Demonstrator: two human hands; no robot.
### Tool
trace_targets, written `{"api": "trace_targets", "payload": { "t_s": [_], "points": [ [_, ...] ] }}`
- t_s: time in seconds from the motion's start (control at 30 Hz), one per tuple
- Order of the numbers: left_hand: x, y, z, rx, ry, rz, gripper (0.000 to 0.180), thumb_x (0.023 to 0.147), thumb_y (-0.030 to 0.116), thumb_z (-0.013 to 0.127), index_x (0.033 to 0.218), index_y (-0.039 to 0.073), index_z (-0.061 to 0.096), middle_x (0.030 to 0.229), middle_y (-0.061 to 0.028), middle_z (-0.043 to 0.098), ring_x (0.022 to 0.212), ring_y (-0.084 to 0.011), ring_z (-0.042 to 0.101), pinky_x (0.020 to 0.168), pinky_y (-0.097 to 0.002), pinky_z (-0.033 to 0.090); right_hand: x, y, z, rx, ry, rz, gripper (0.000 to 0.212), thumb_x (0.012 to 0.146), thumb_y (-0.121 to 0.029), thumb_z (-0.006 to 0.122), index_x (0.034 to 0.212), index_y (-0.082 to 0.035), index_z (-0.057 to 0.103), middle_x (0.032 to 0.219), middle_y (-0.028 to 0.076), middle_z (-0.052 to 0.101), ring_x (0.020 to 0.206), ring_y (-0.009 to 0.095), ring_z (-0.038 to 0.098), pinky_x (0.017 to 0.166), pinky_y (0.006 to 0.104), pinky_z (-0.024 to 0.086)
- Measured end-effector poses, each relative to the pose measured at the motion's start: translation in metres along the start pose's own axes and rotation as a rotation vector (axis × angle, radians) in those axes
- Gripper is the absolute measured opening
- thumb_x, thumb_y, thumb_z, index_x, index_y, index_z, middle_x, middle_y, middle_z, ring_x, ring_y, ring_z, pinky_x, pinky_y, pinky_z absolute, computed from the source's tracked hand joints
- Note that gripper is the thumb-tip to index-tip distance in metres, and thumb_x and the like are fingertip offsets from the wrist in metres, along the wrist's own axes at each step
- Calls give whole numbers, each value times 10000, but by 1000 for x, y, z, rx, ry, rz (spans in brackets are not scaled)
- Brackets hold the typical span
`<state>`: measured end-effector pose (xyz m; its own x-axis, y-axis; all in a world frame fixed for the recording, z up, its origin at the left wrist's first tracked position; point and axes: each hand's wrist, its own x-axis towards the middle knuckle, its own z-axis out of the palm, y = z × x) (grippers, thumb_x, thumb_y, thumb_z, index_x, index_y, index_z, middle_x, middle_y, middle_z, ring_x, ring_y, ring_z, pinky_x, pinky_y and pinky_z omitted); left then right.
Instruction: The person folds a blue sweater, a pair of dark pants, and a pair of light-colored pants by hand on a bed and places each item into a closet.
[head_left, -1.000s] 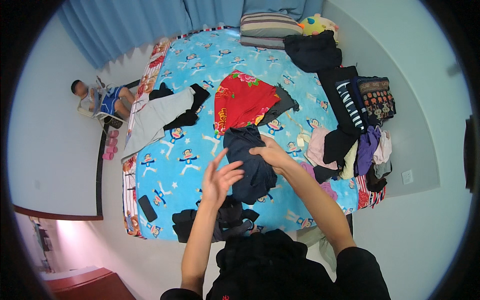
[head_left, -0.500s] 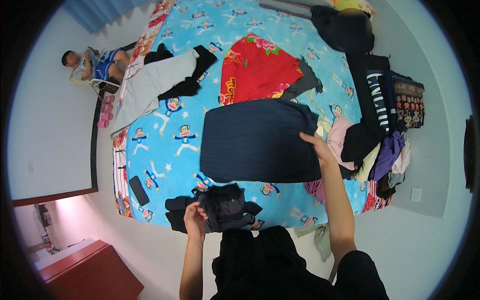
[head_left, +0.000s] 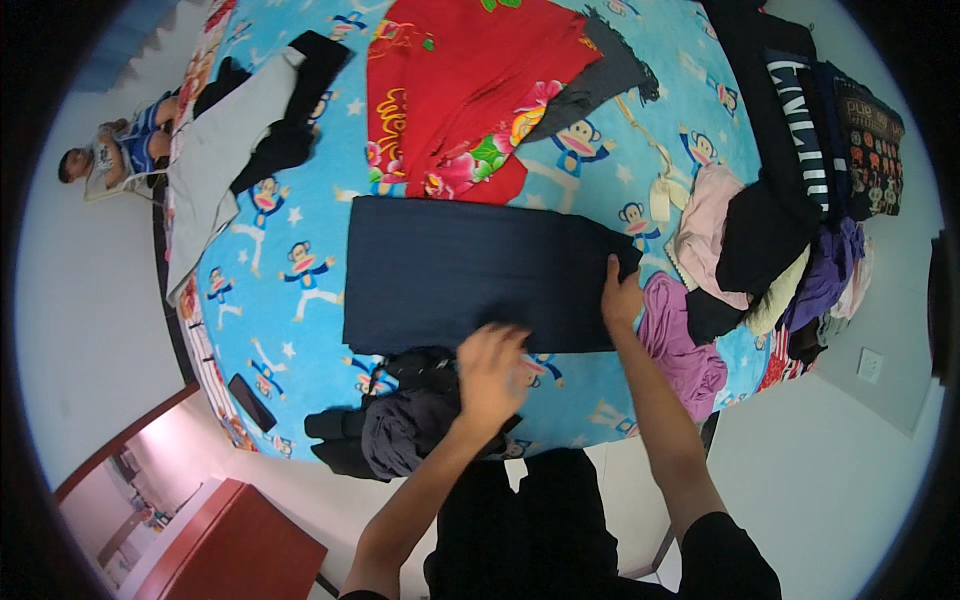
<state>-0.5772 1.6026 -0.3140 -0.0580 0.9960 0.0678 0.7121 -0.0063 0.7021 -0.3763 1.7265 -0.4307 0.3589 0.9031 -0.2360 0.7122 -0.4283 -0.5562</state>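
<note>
A dark navy garment [head_left: 450,270], folded into a flat rectangle, lies across the bed in front of me. My right hand [head_left: 622,300] holds its right end, the thumb lying on top of the cloth. My left hand [head_left: 490,375] is over the garment's near edge, its fingers smeared by motion, so I cannot tell how they are closed. Beside that hand, at the bed's front edge, is a heap of crumpled black and dark grey clothes [head_left: 400,430]. Beyond the navy garment a red flowered cloth [head_left: 470,100] is spread out, partly over a dark grey garment [head_left: 590,95].
The bed has a blue monkey-print blanket [head_left: 300,265]. Light grey trousers [head_left: 215,190] and black clothes lie on the left, near a black phone [head_left: 252,402]. Purple clothing [head_left: 680,345] and several piled garments line the right. A person [head_left: 125,150] sits beyond the bed's left side.
The navy garment is now narrower from front to back, its near edge farther from me. My left hand has moved from the black clothes, up and right. The red cloth lies more spread out.
</note>
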Motion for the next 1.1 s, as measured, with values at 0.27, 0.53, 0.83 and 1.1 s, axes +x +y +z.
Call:
{"api": "trace_targets", "payload": {
  "t_s": [0.27,0.53,0.83,1.1],
  "points": [
    [118,-23,158,308,-155,214,621,879,379,488,1392,56,351,1468,-135,283,1365,-292,234,1106,-473,153,35,52,57,-306,49,27,511,907,-479,407,1079,-13,525,665,205,620,554,381,595,467,469,438],
    [110,-143,84,515,-254,98,721,815,394,548,1419,81,309,1471,-108,294,1378,-292,210,1093,-521,151,37,54,57,-324,291,-84,466,916,-422,401,1032,10,532,674,238,605,607,437,582,534,511,435],
    [82,-279,-31,685,39,-99,621,893,294,446,1427,33,264,1487,-154,245,1392,-324,176,1112,-506,102,23,45,60,-278,311,-111,378,886,-388,449,923,-26,555,665,226,597,601,433,569,529,515,418],
    [102,-100,57,369,-40,76,659,780,254,564,1352,-13,379,1470,-212,234,1387,-387,140,1099,-549,99,36,64,55,-264,345,-125,380,775,-295,540,1062,-46,544,659,195,616,575,399,590,512,502,441]
  ]
}}
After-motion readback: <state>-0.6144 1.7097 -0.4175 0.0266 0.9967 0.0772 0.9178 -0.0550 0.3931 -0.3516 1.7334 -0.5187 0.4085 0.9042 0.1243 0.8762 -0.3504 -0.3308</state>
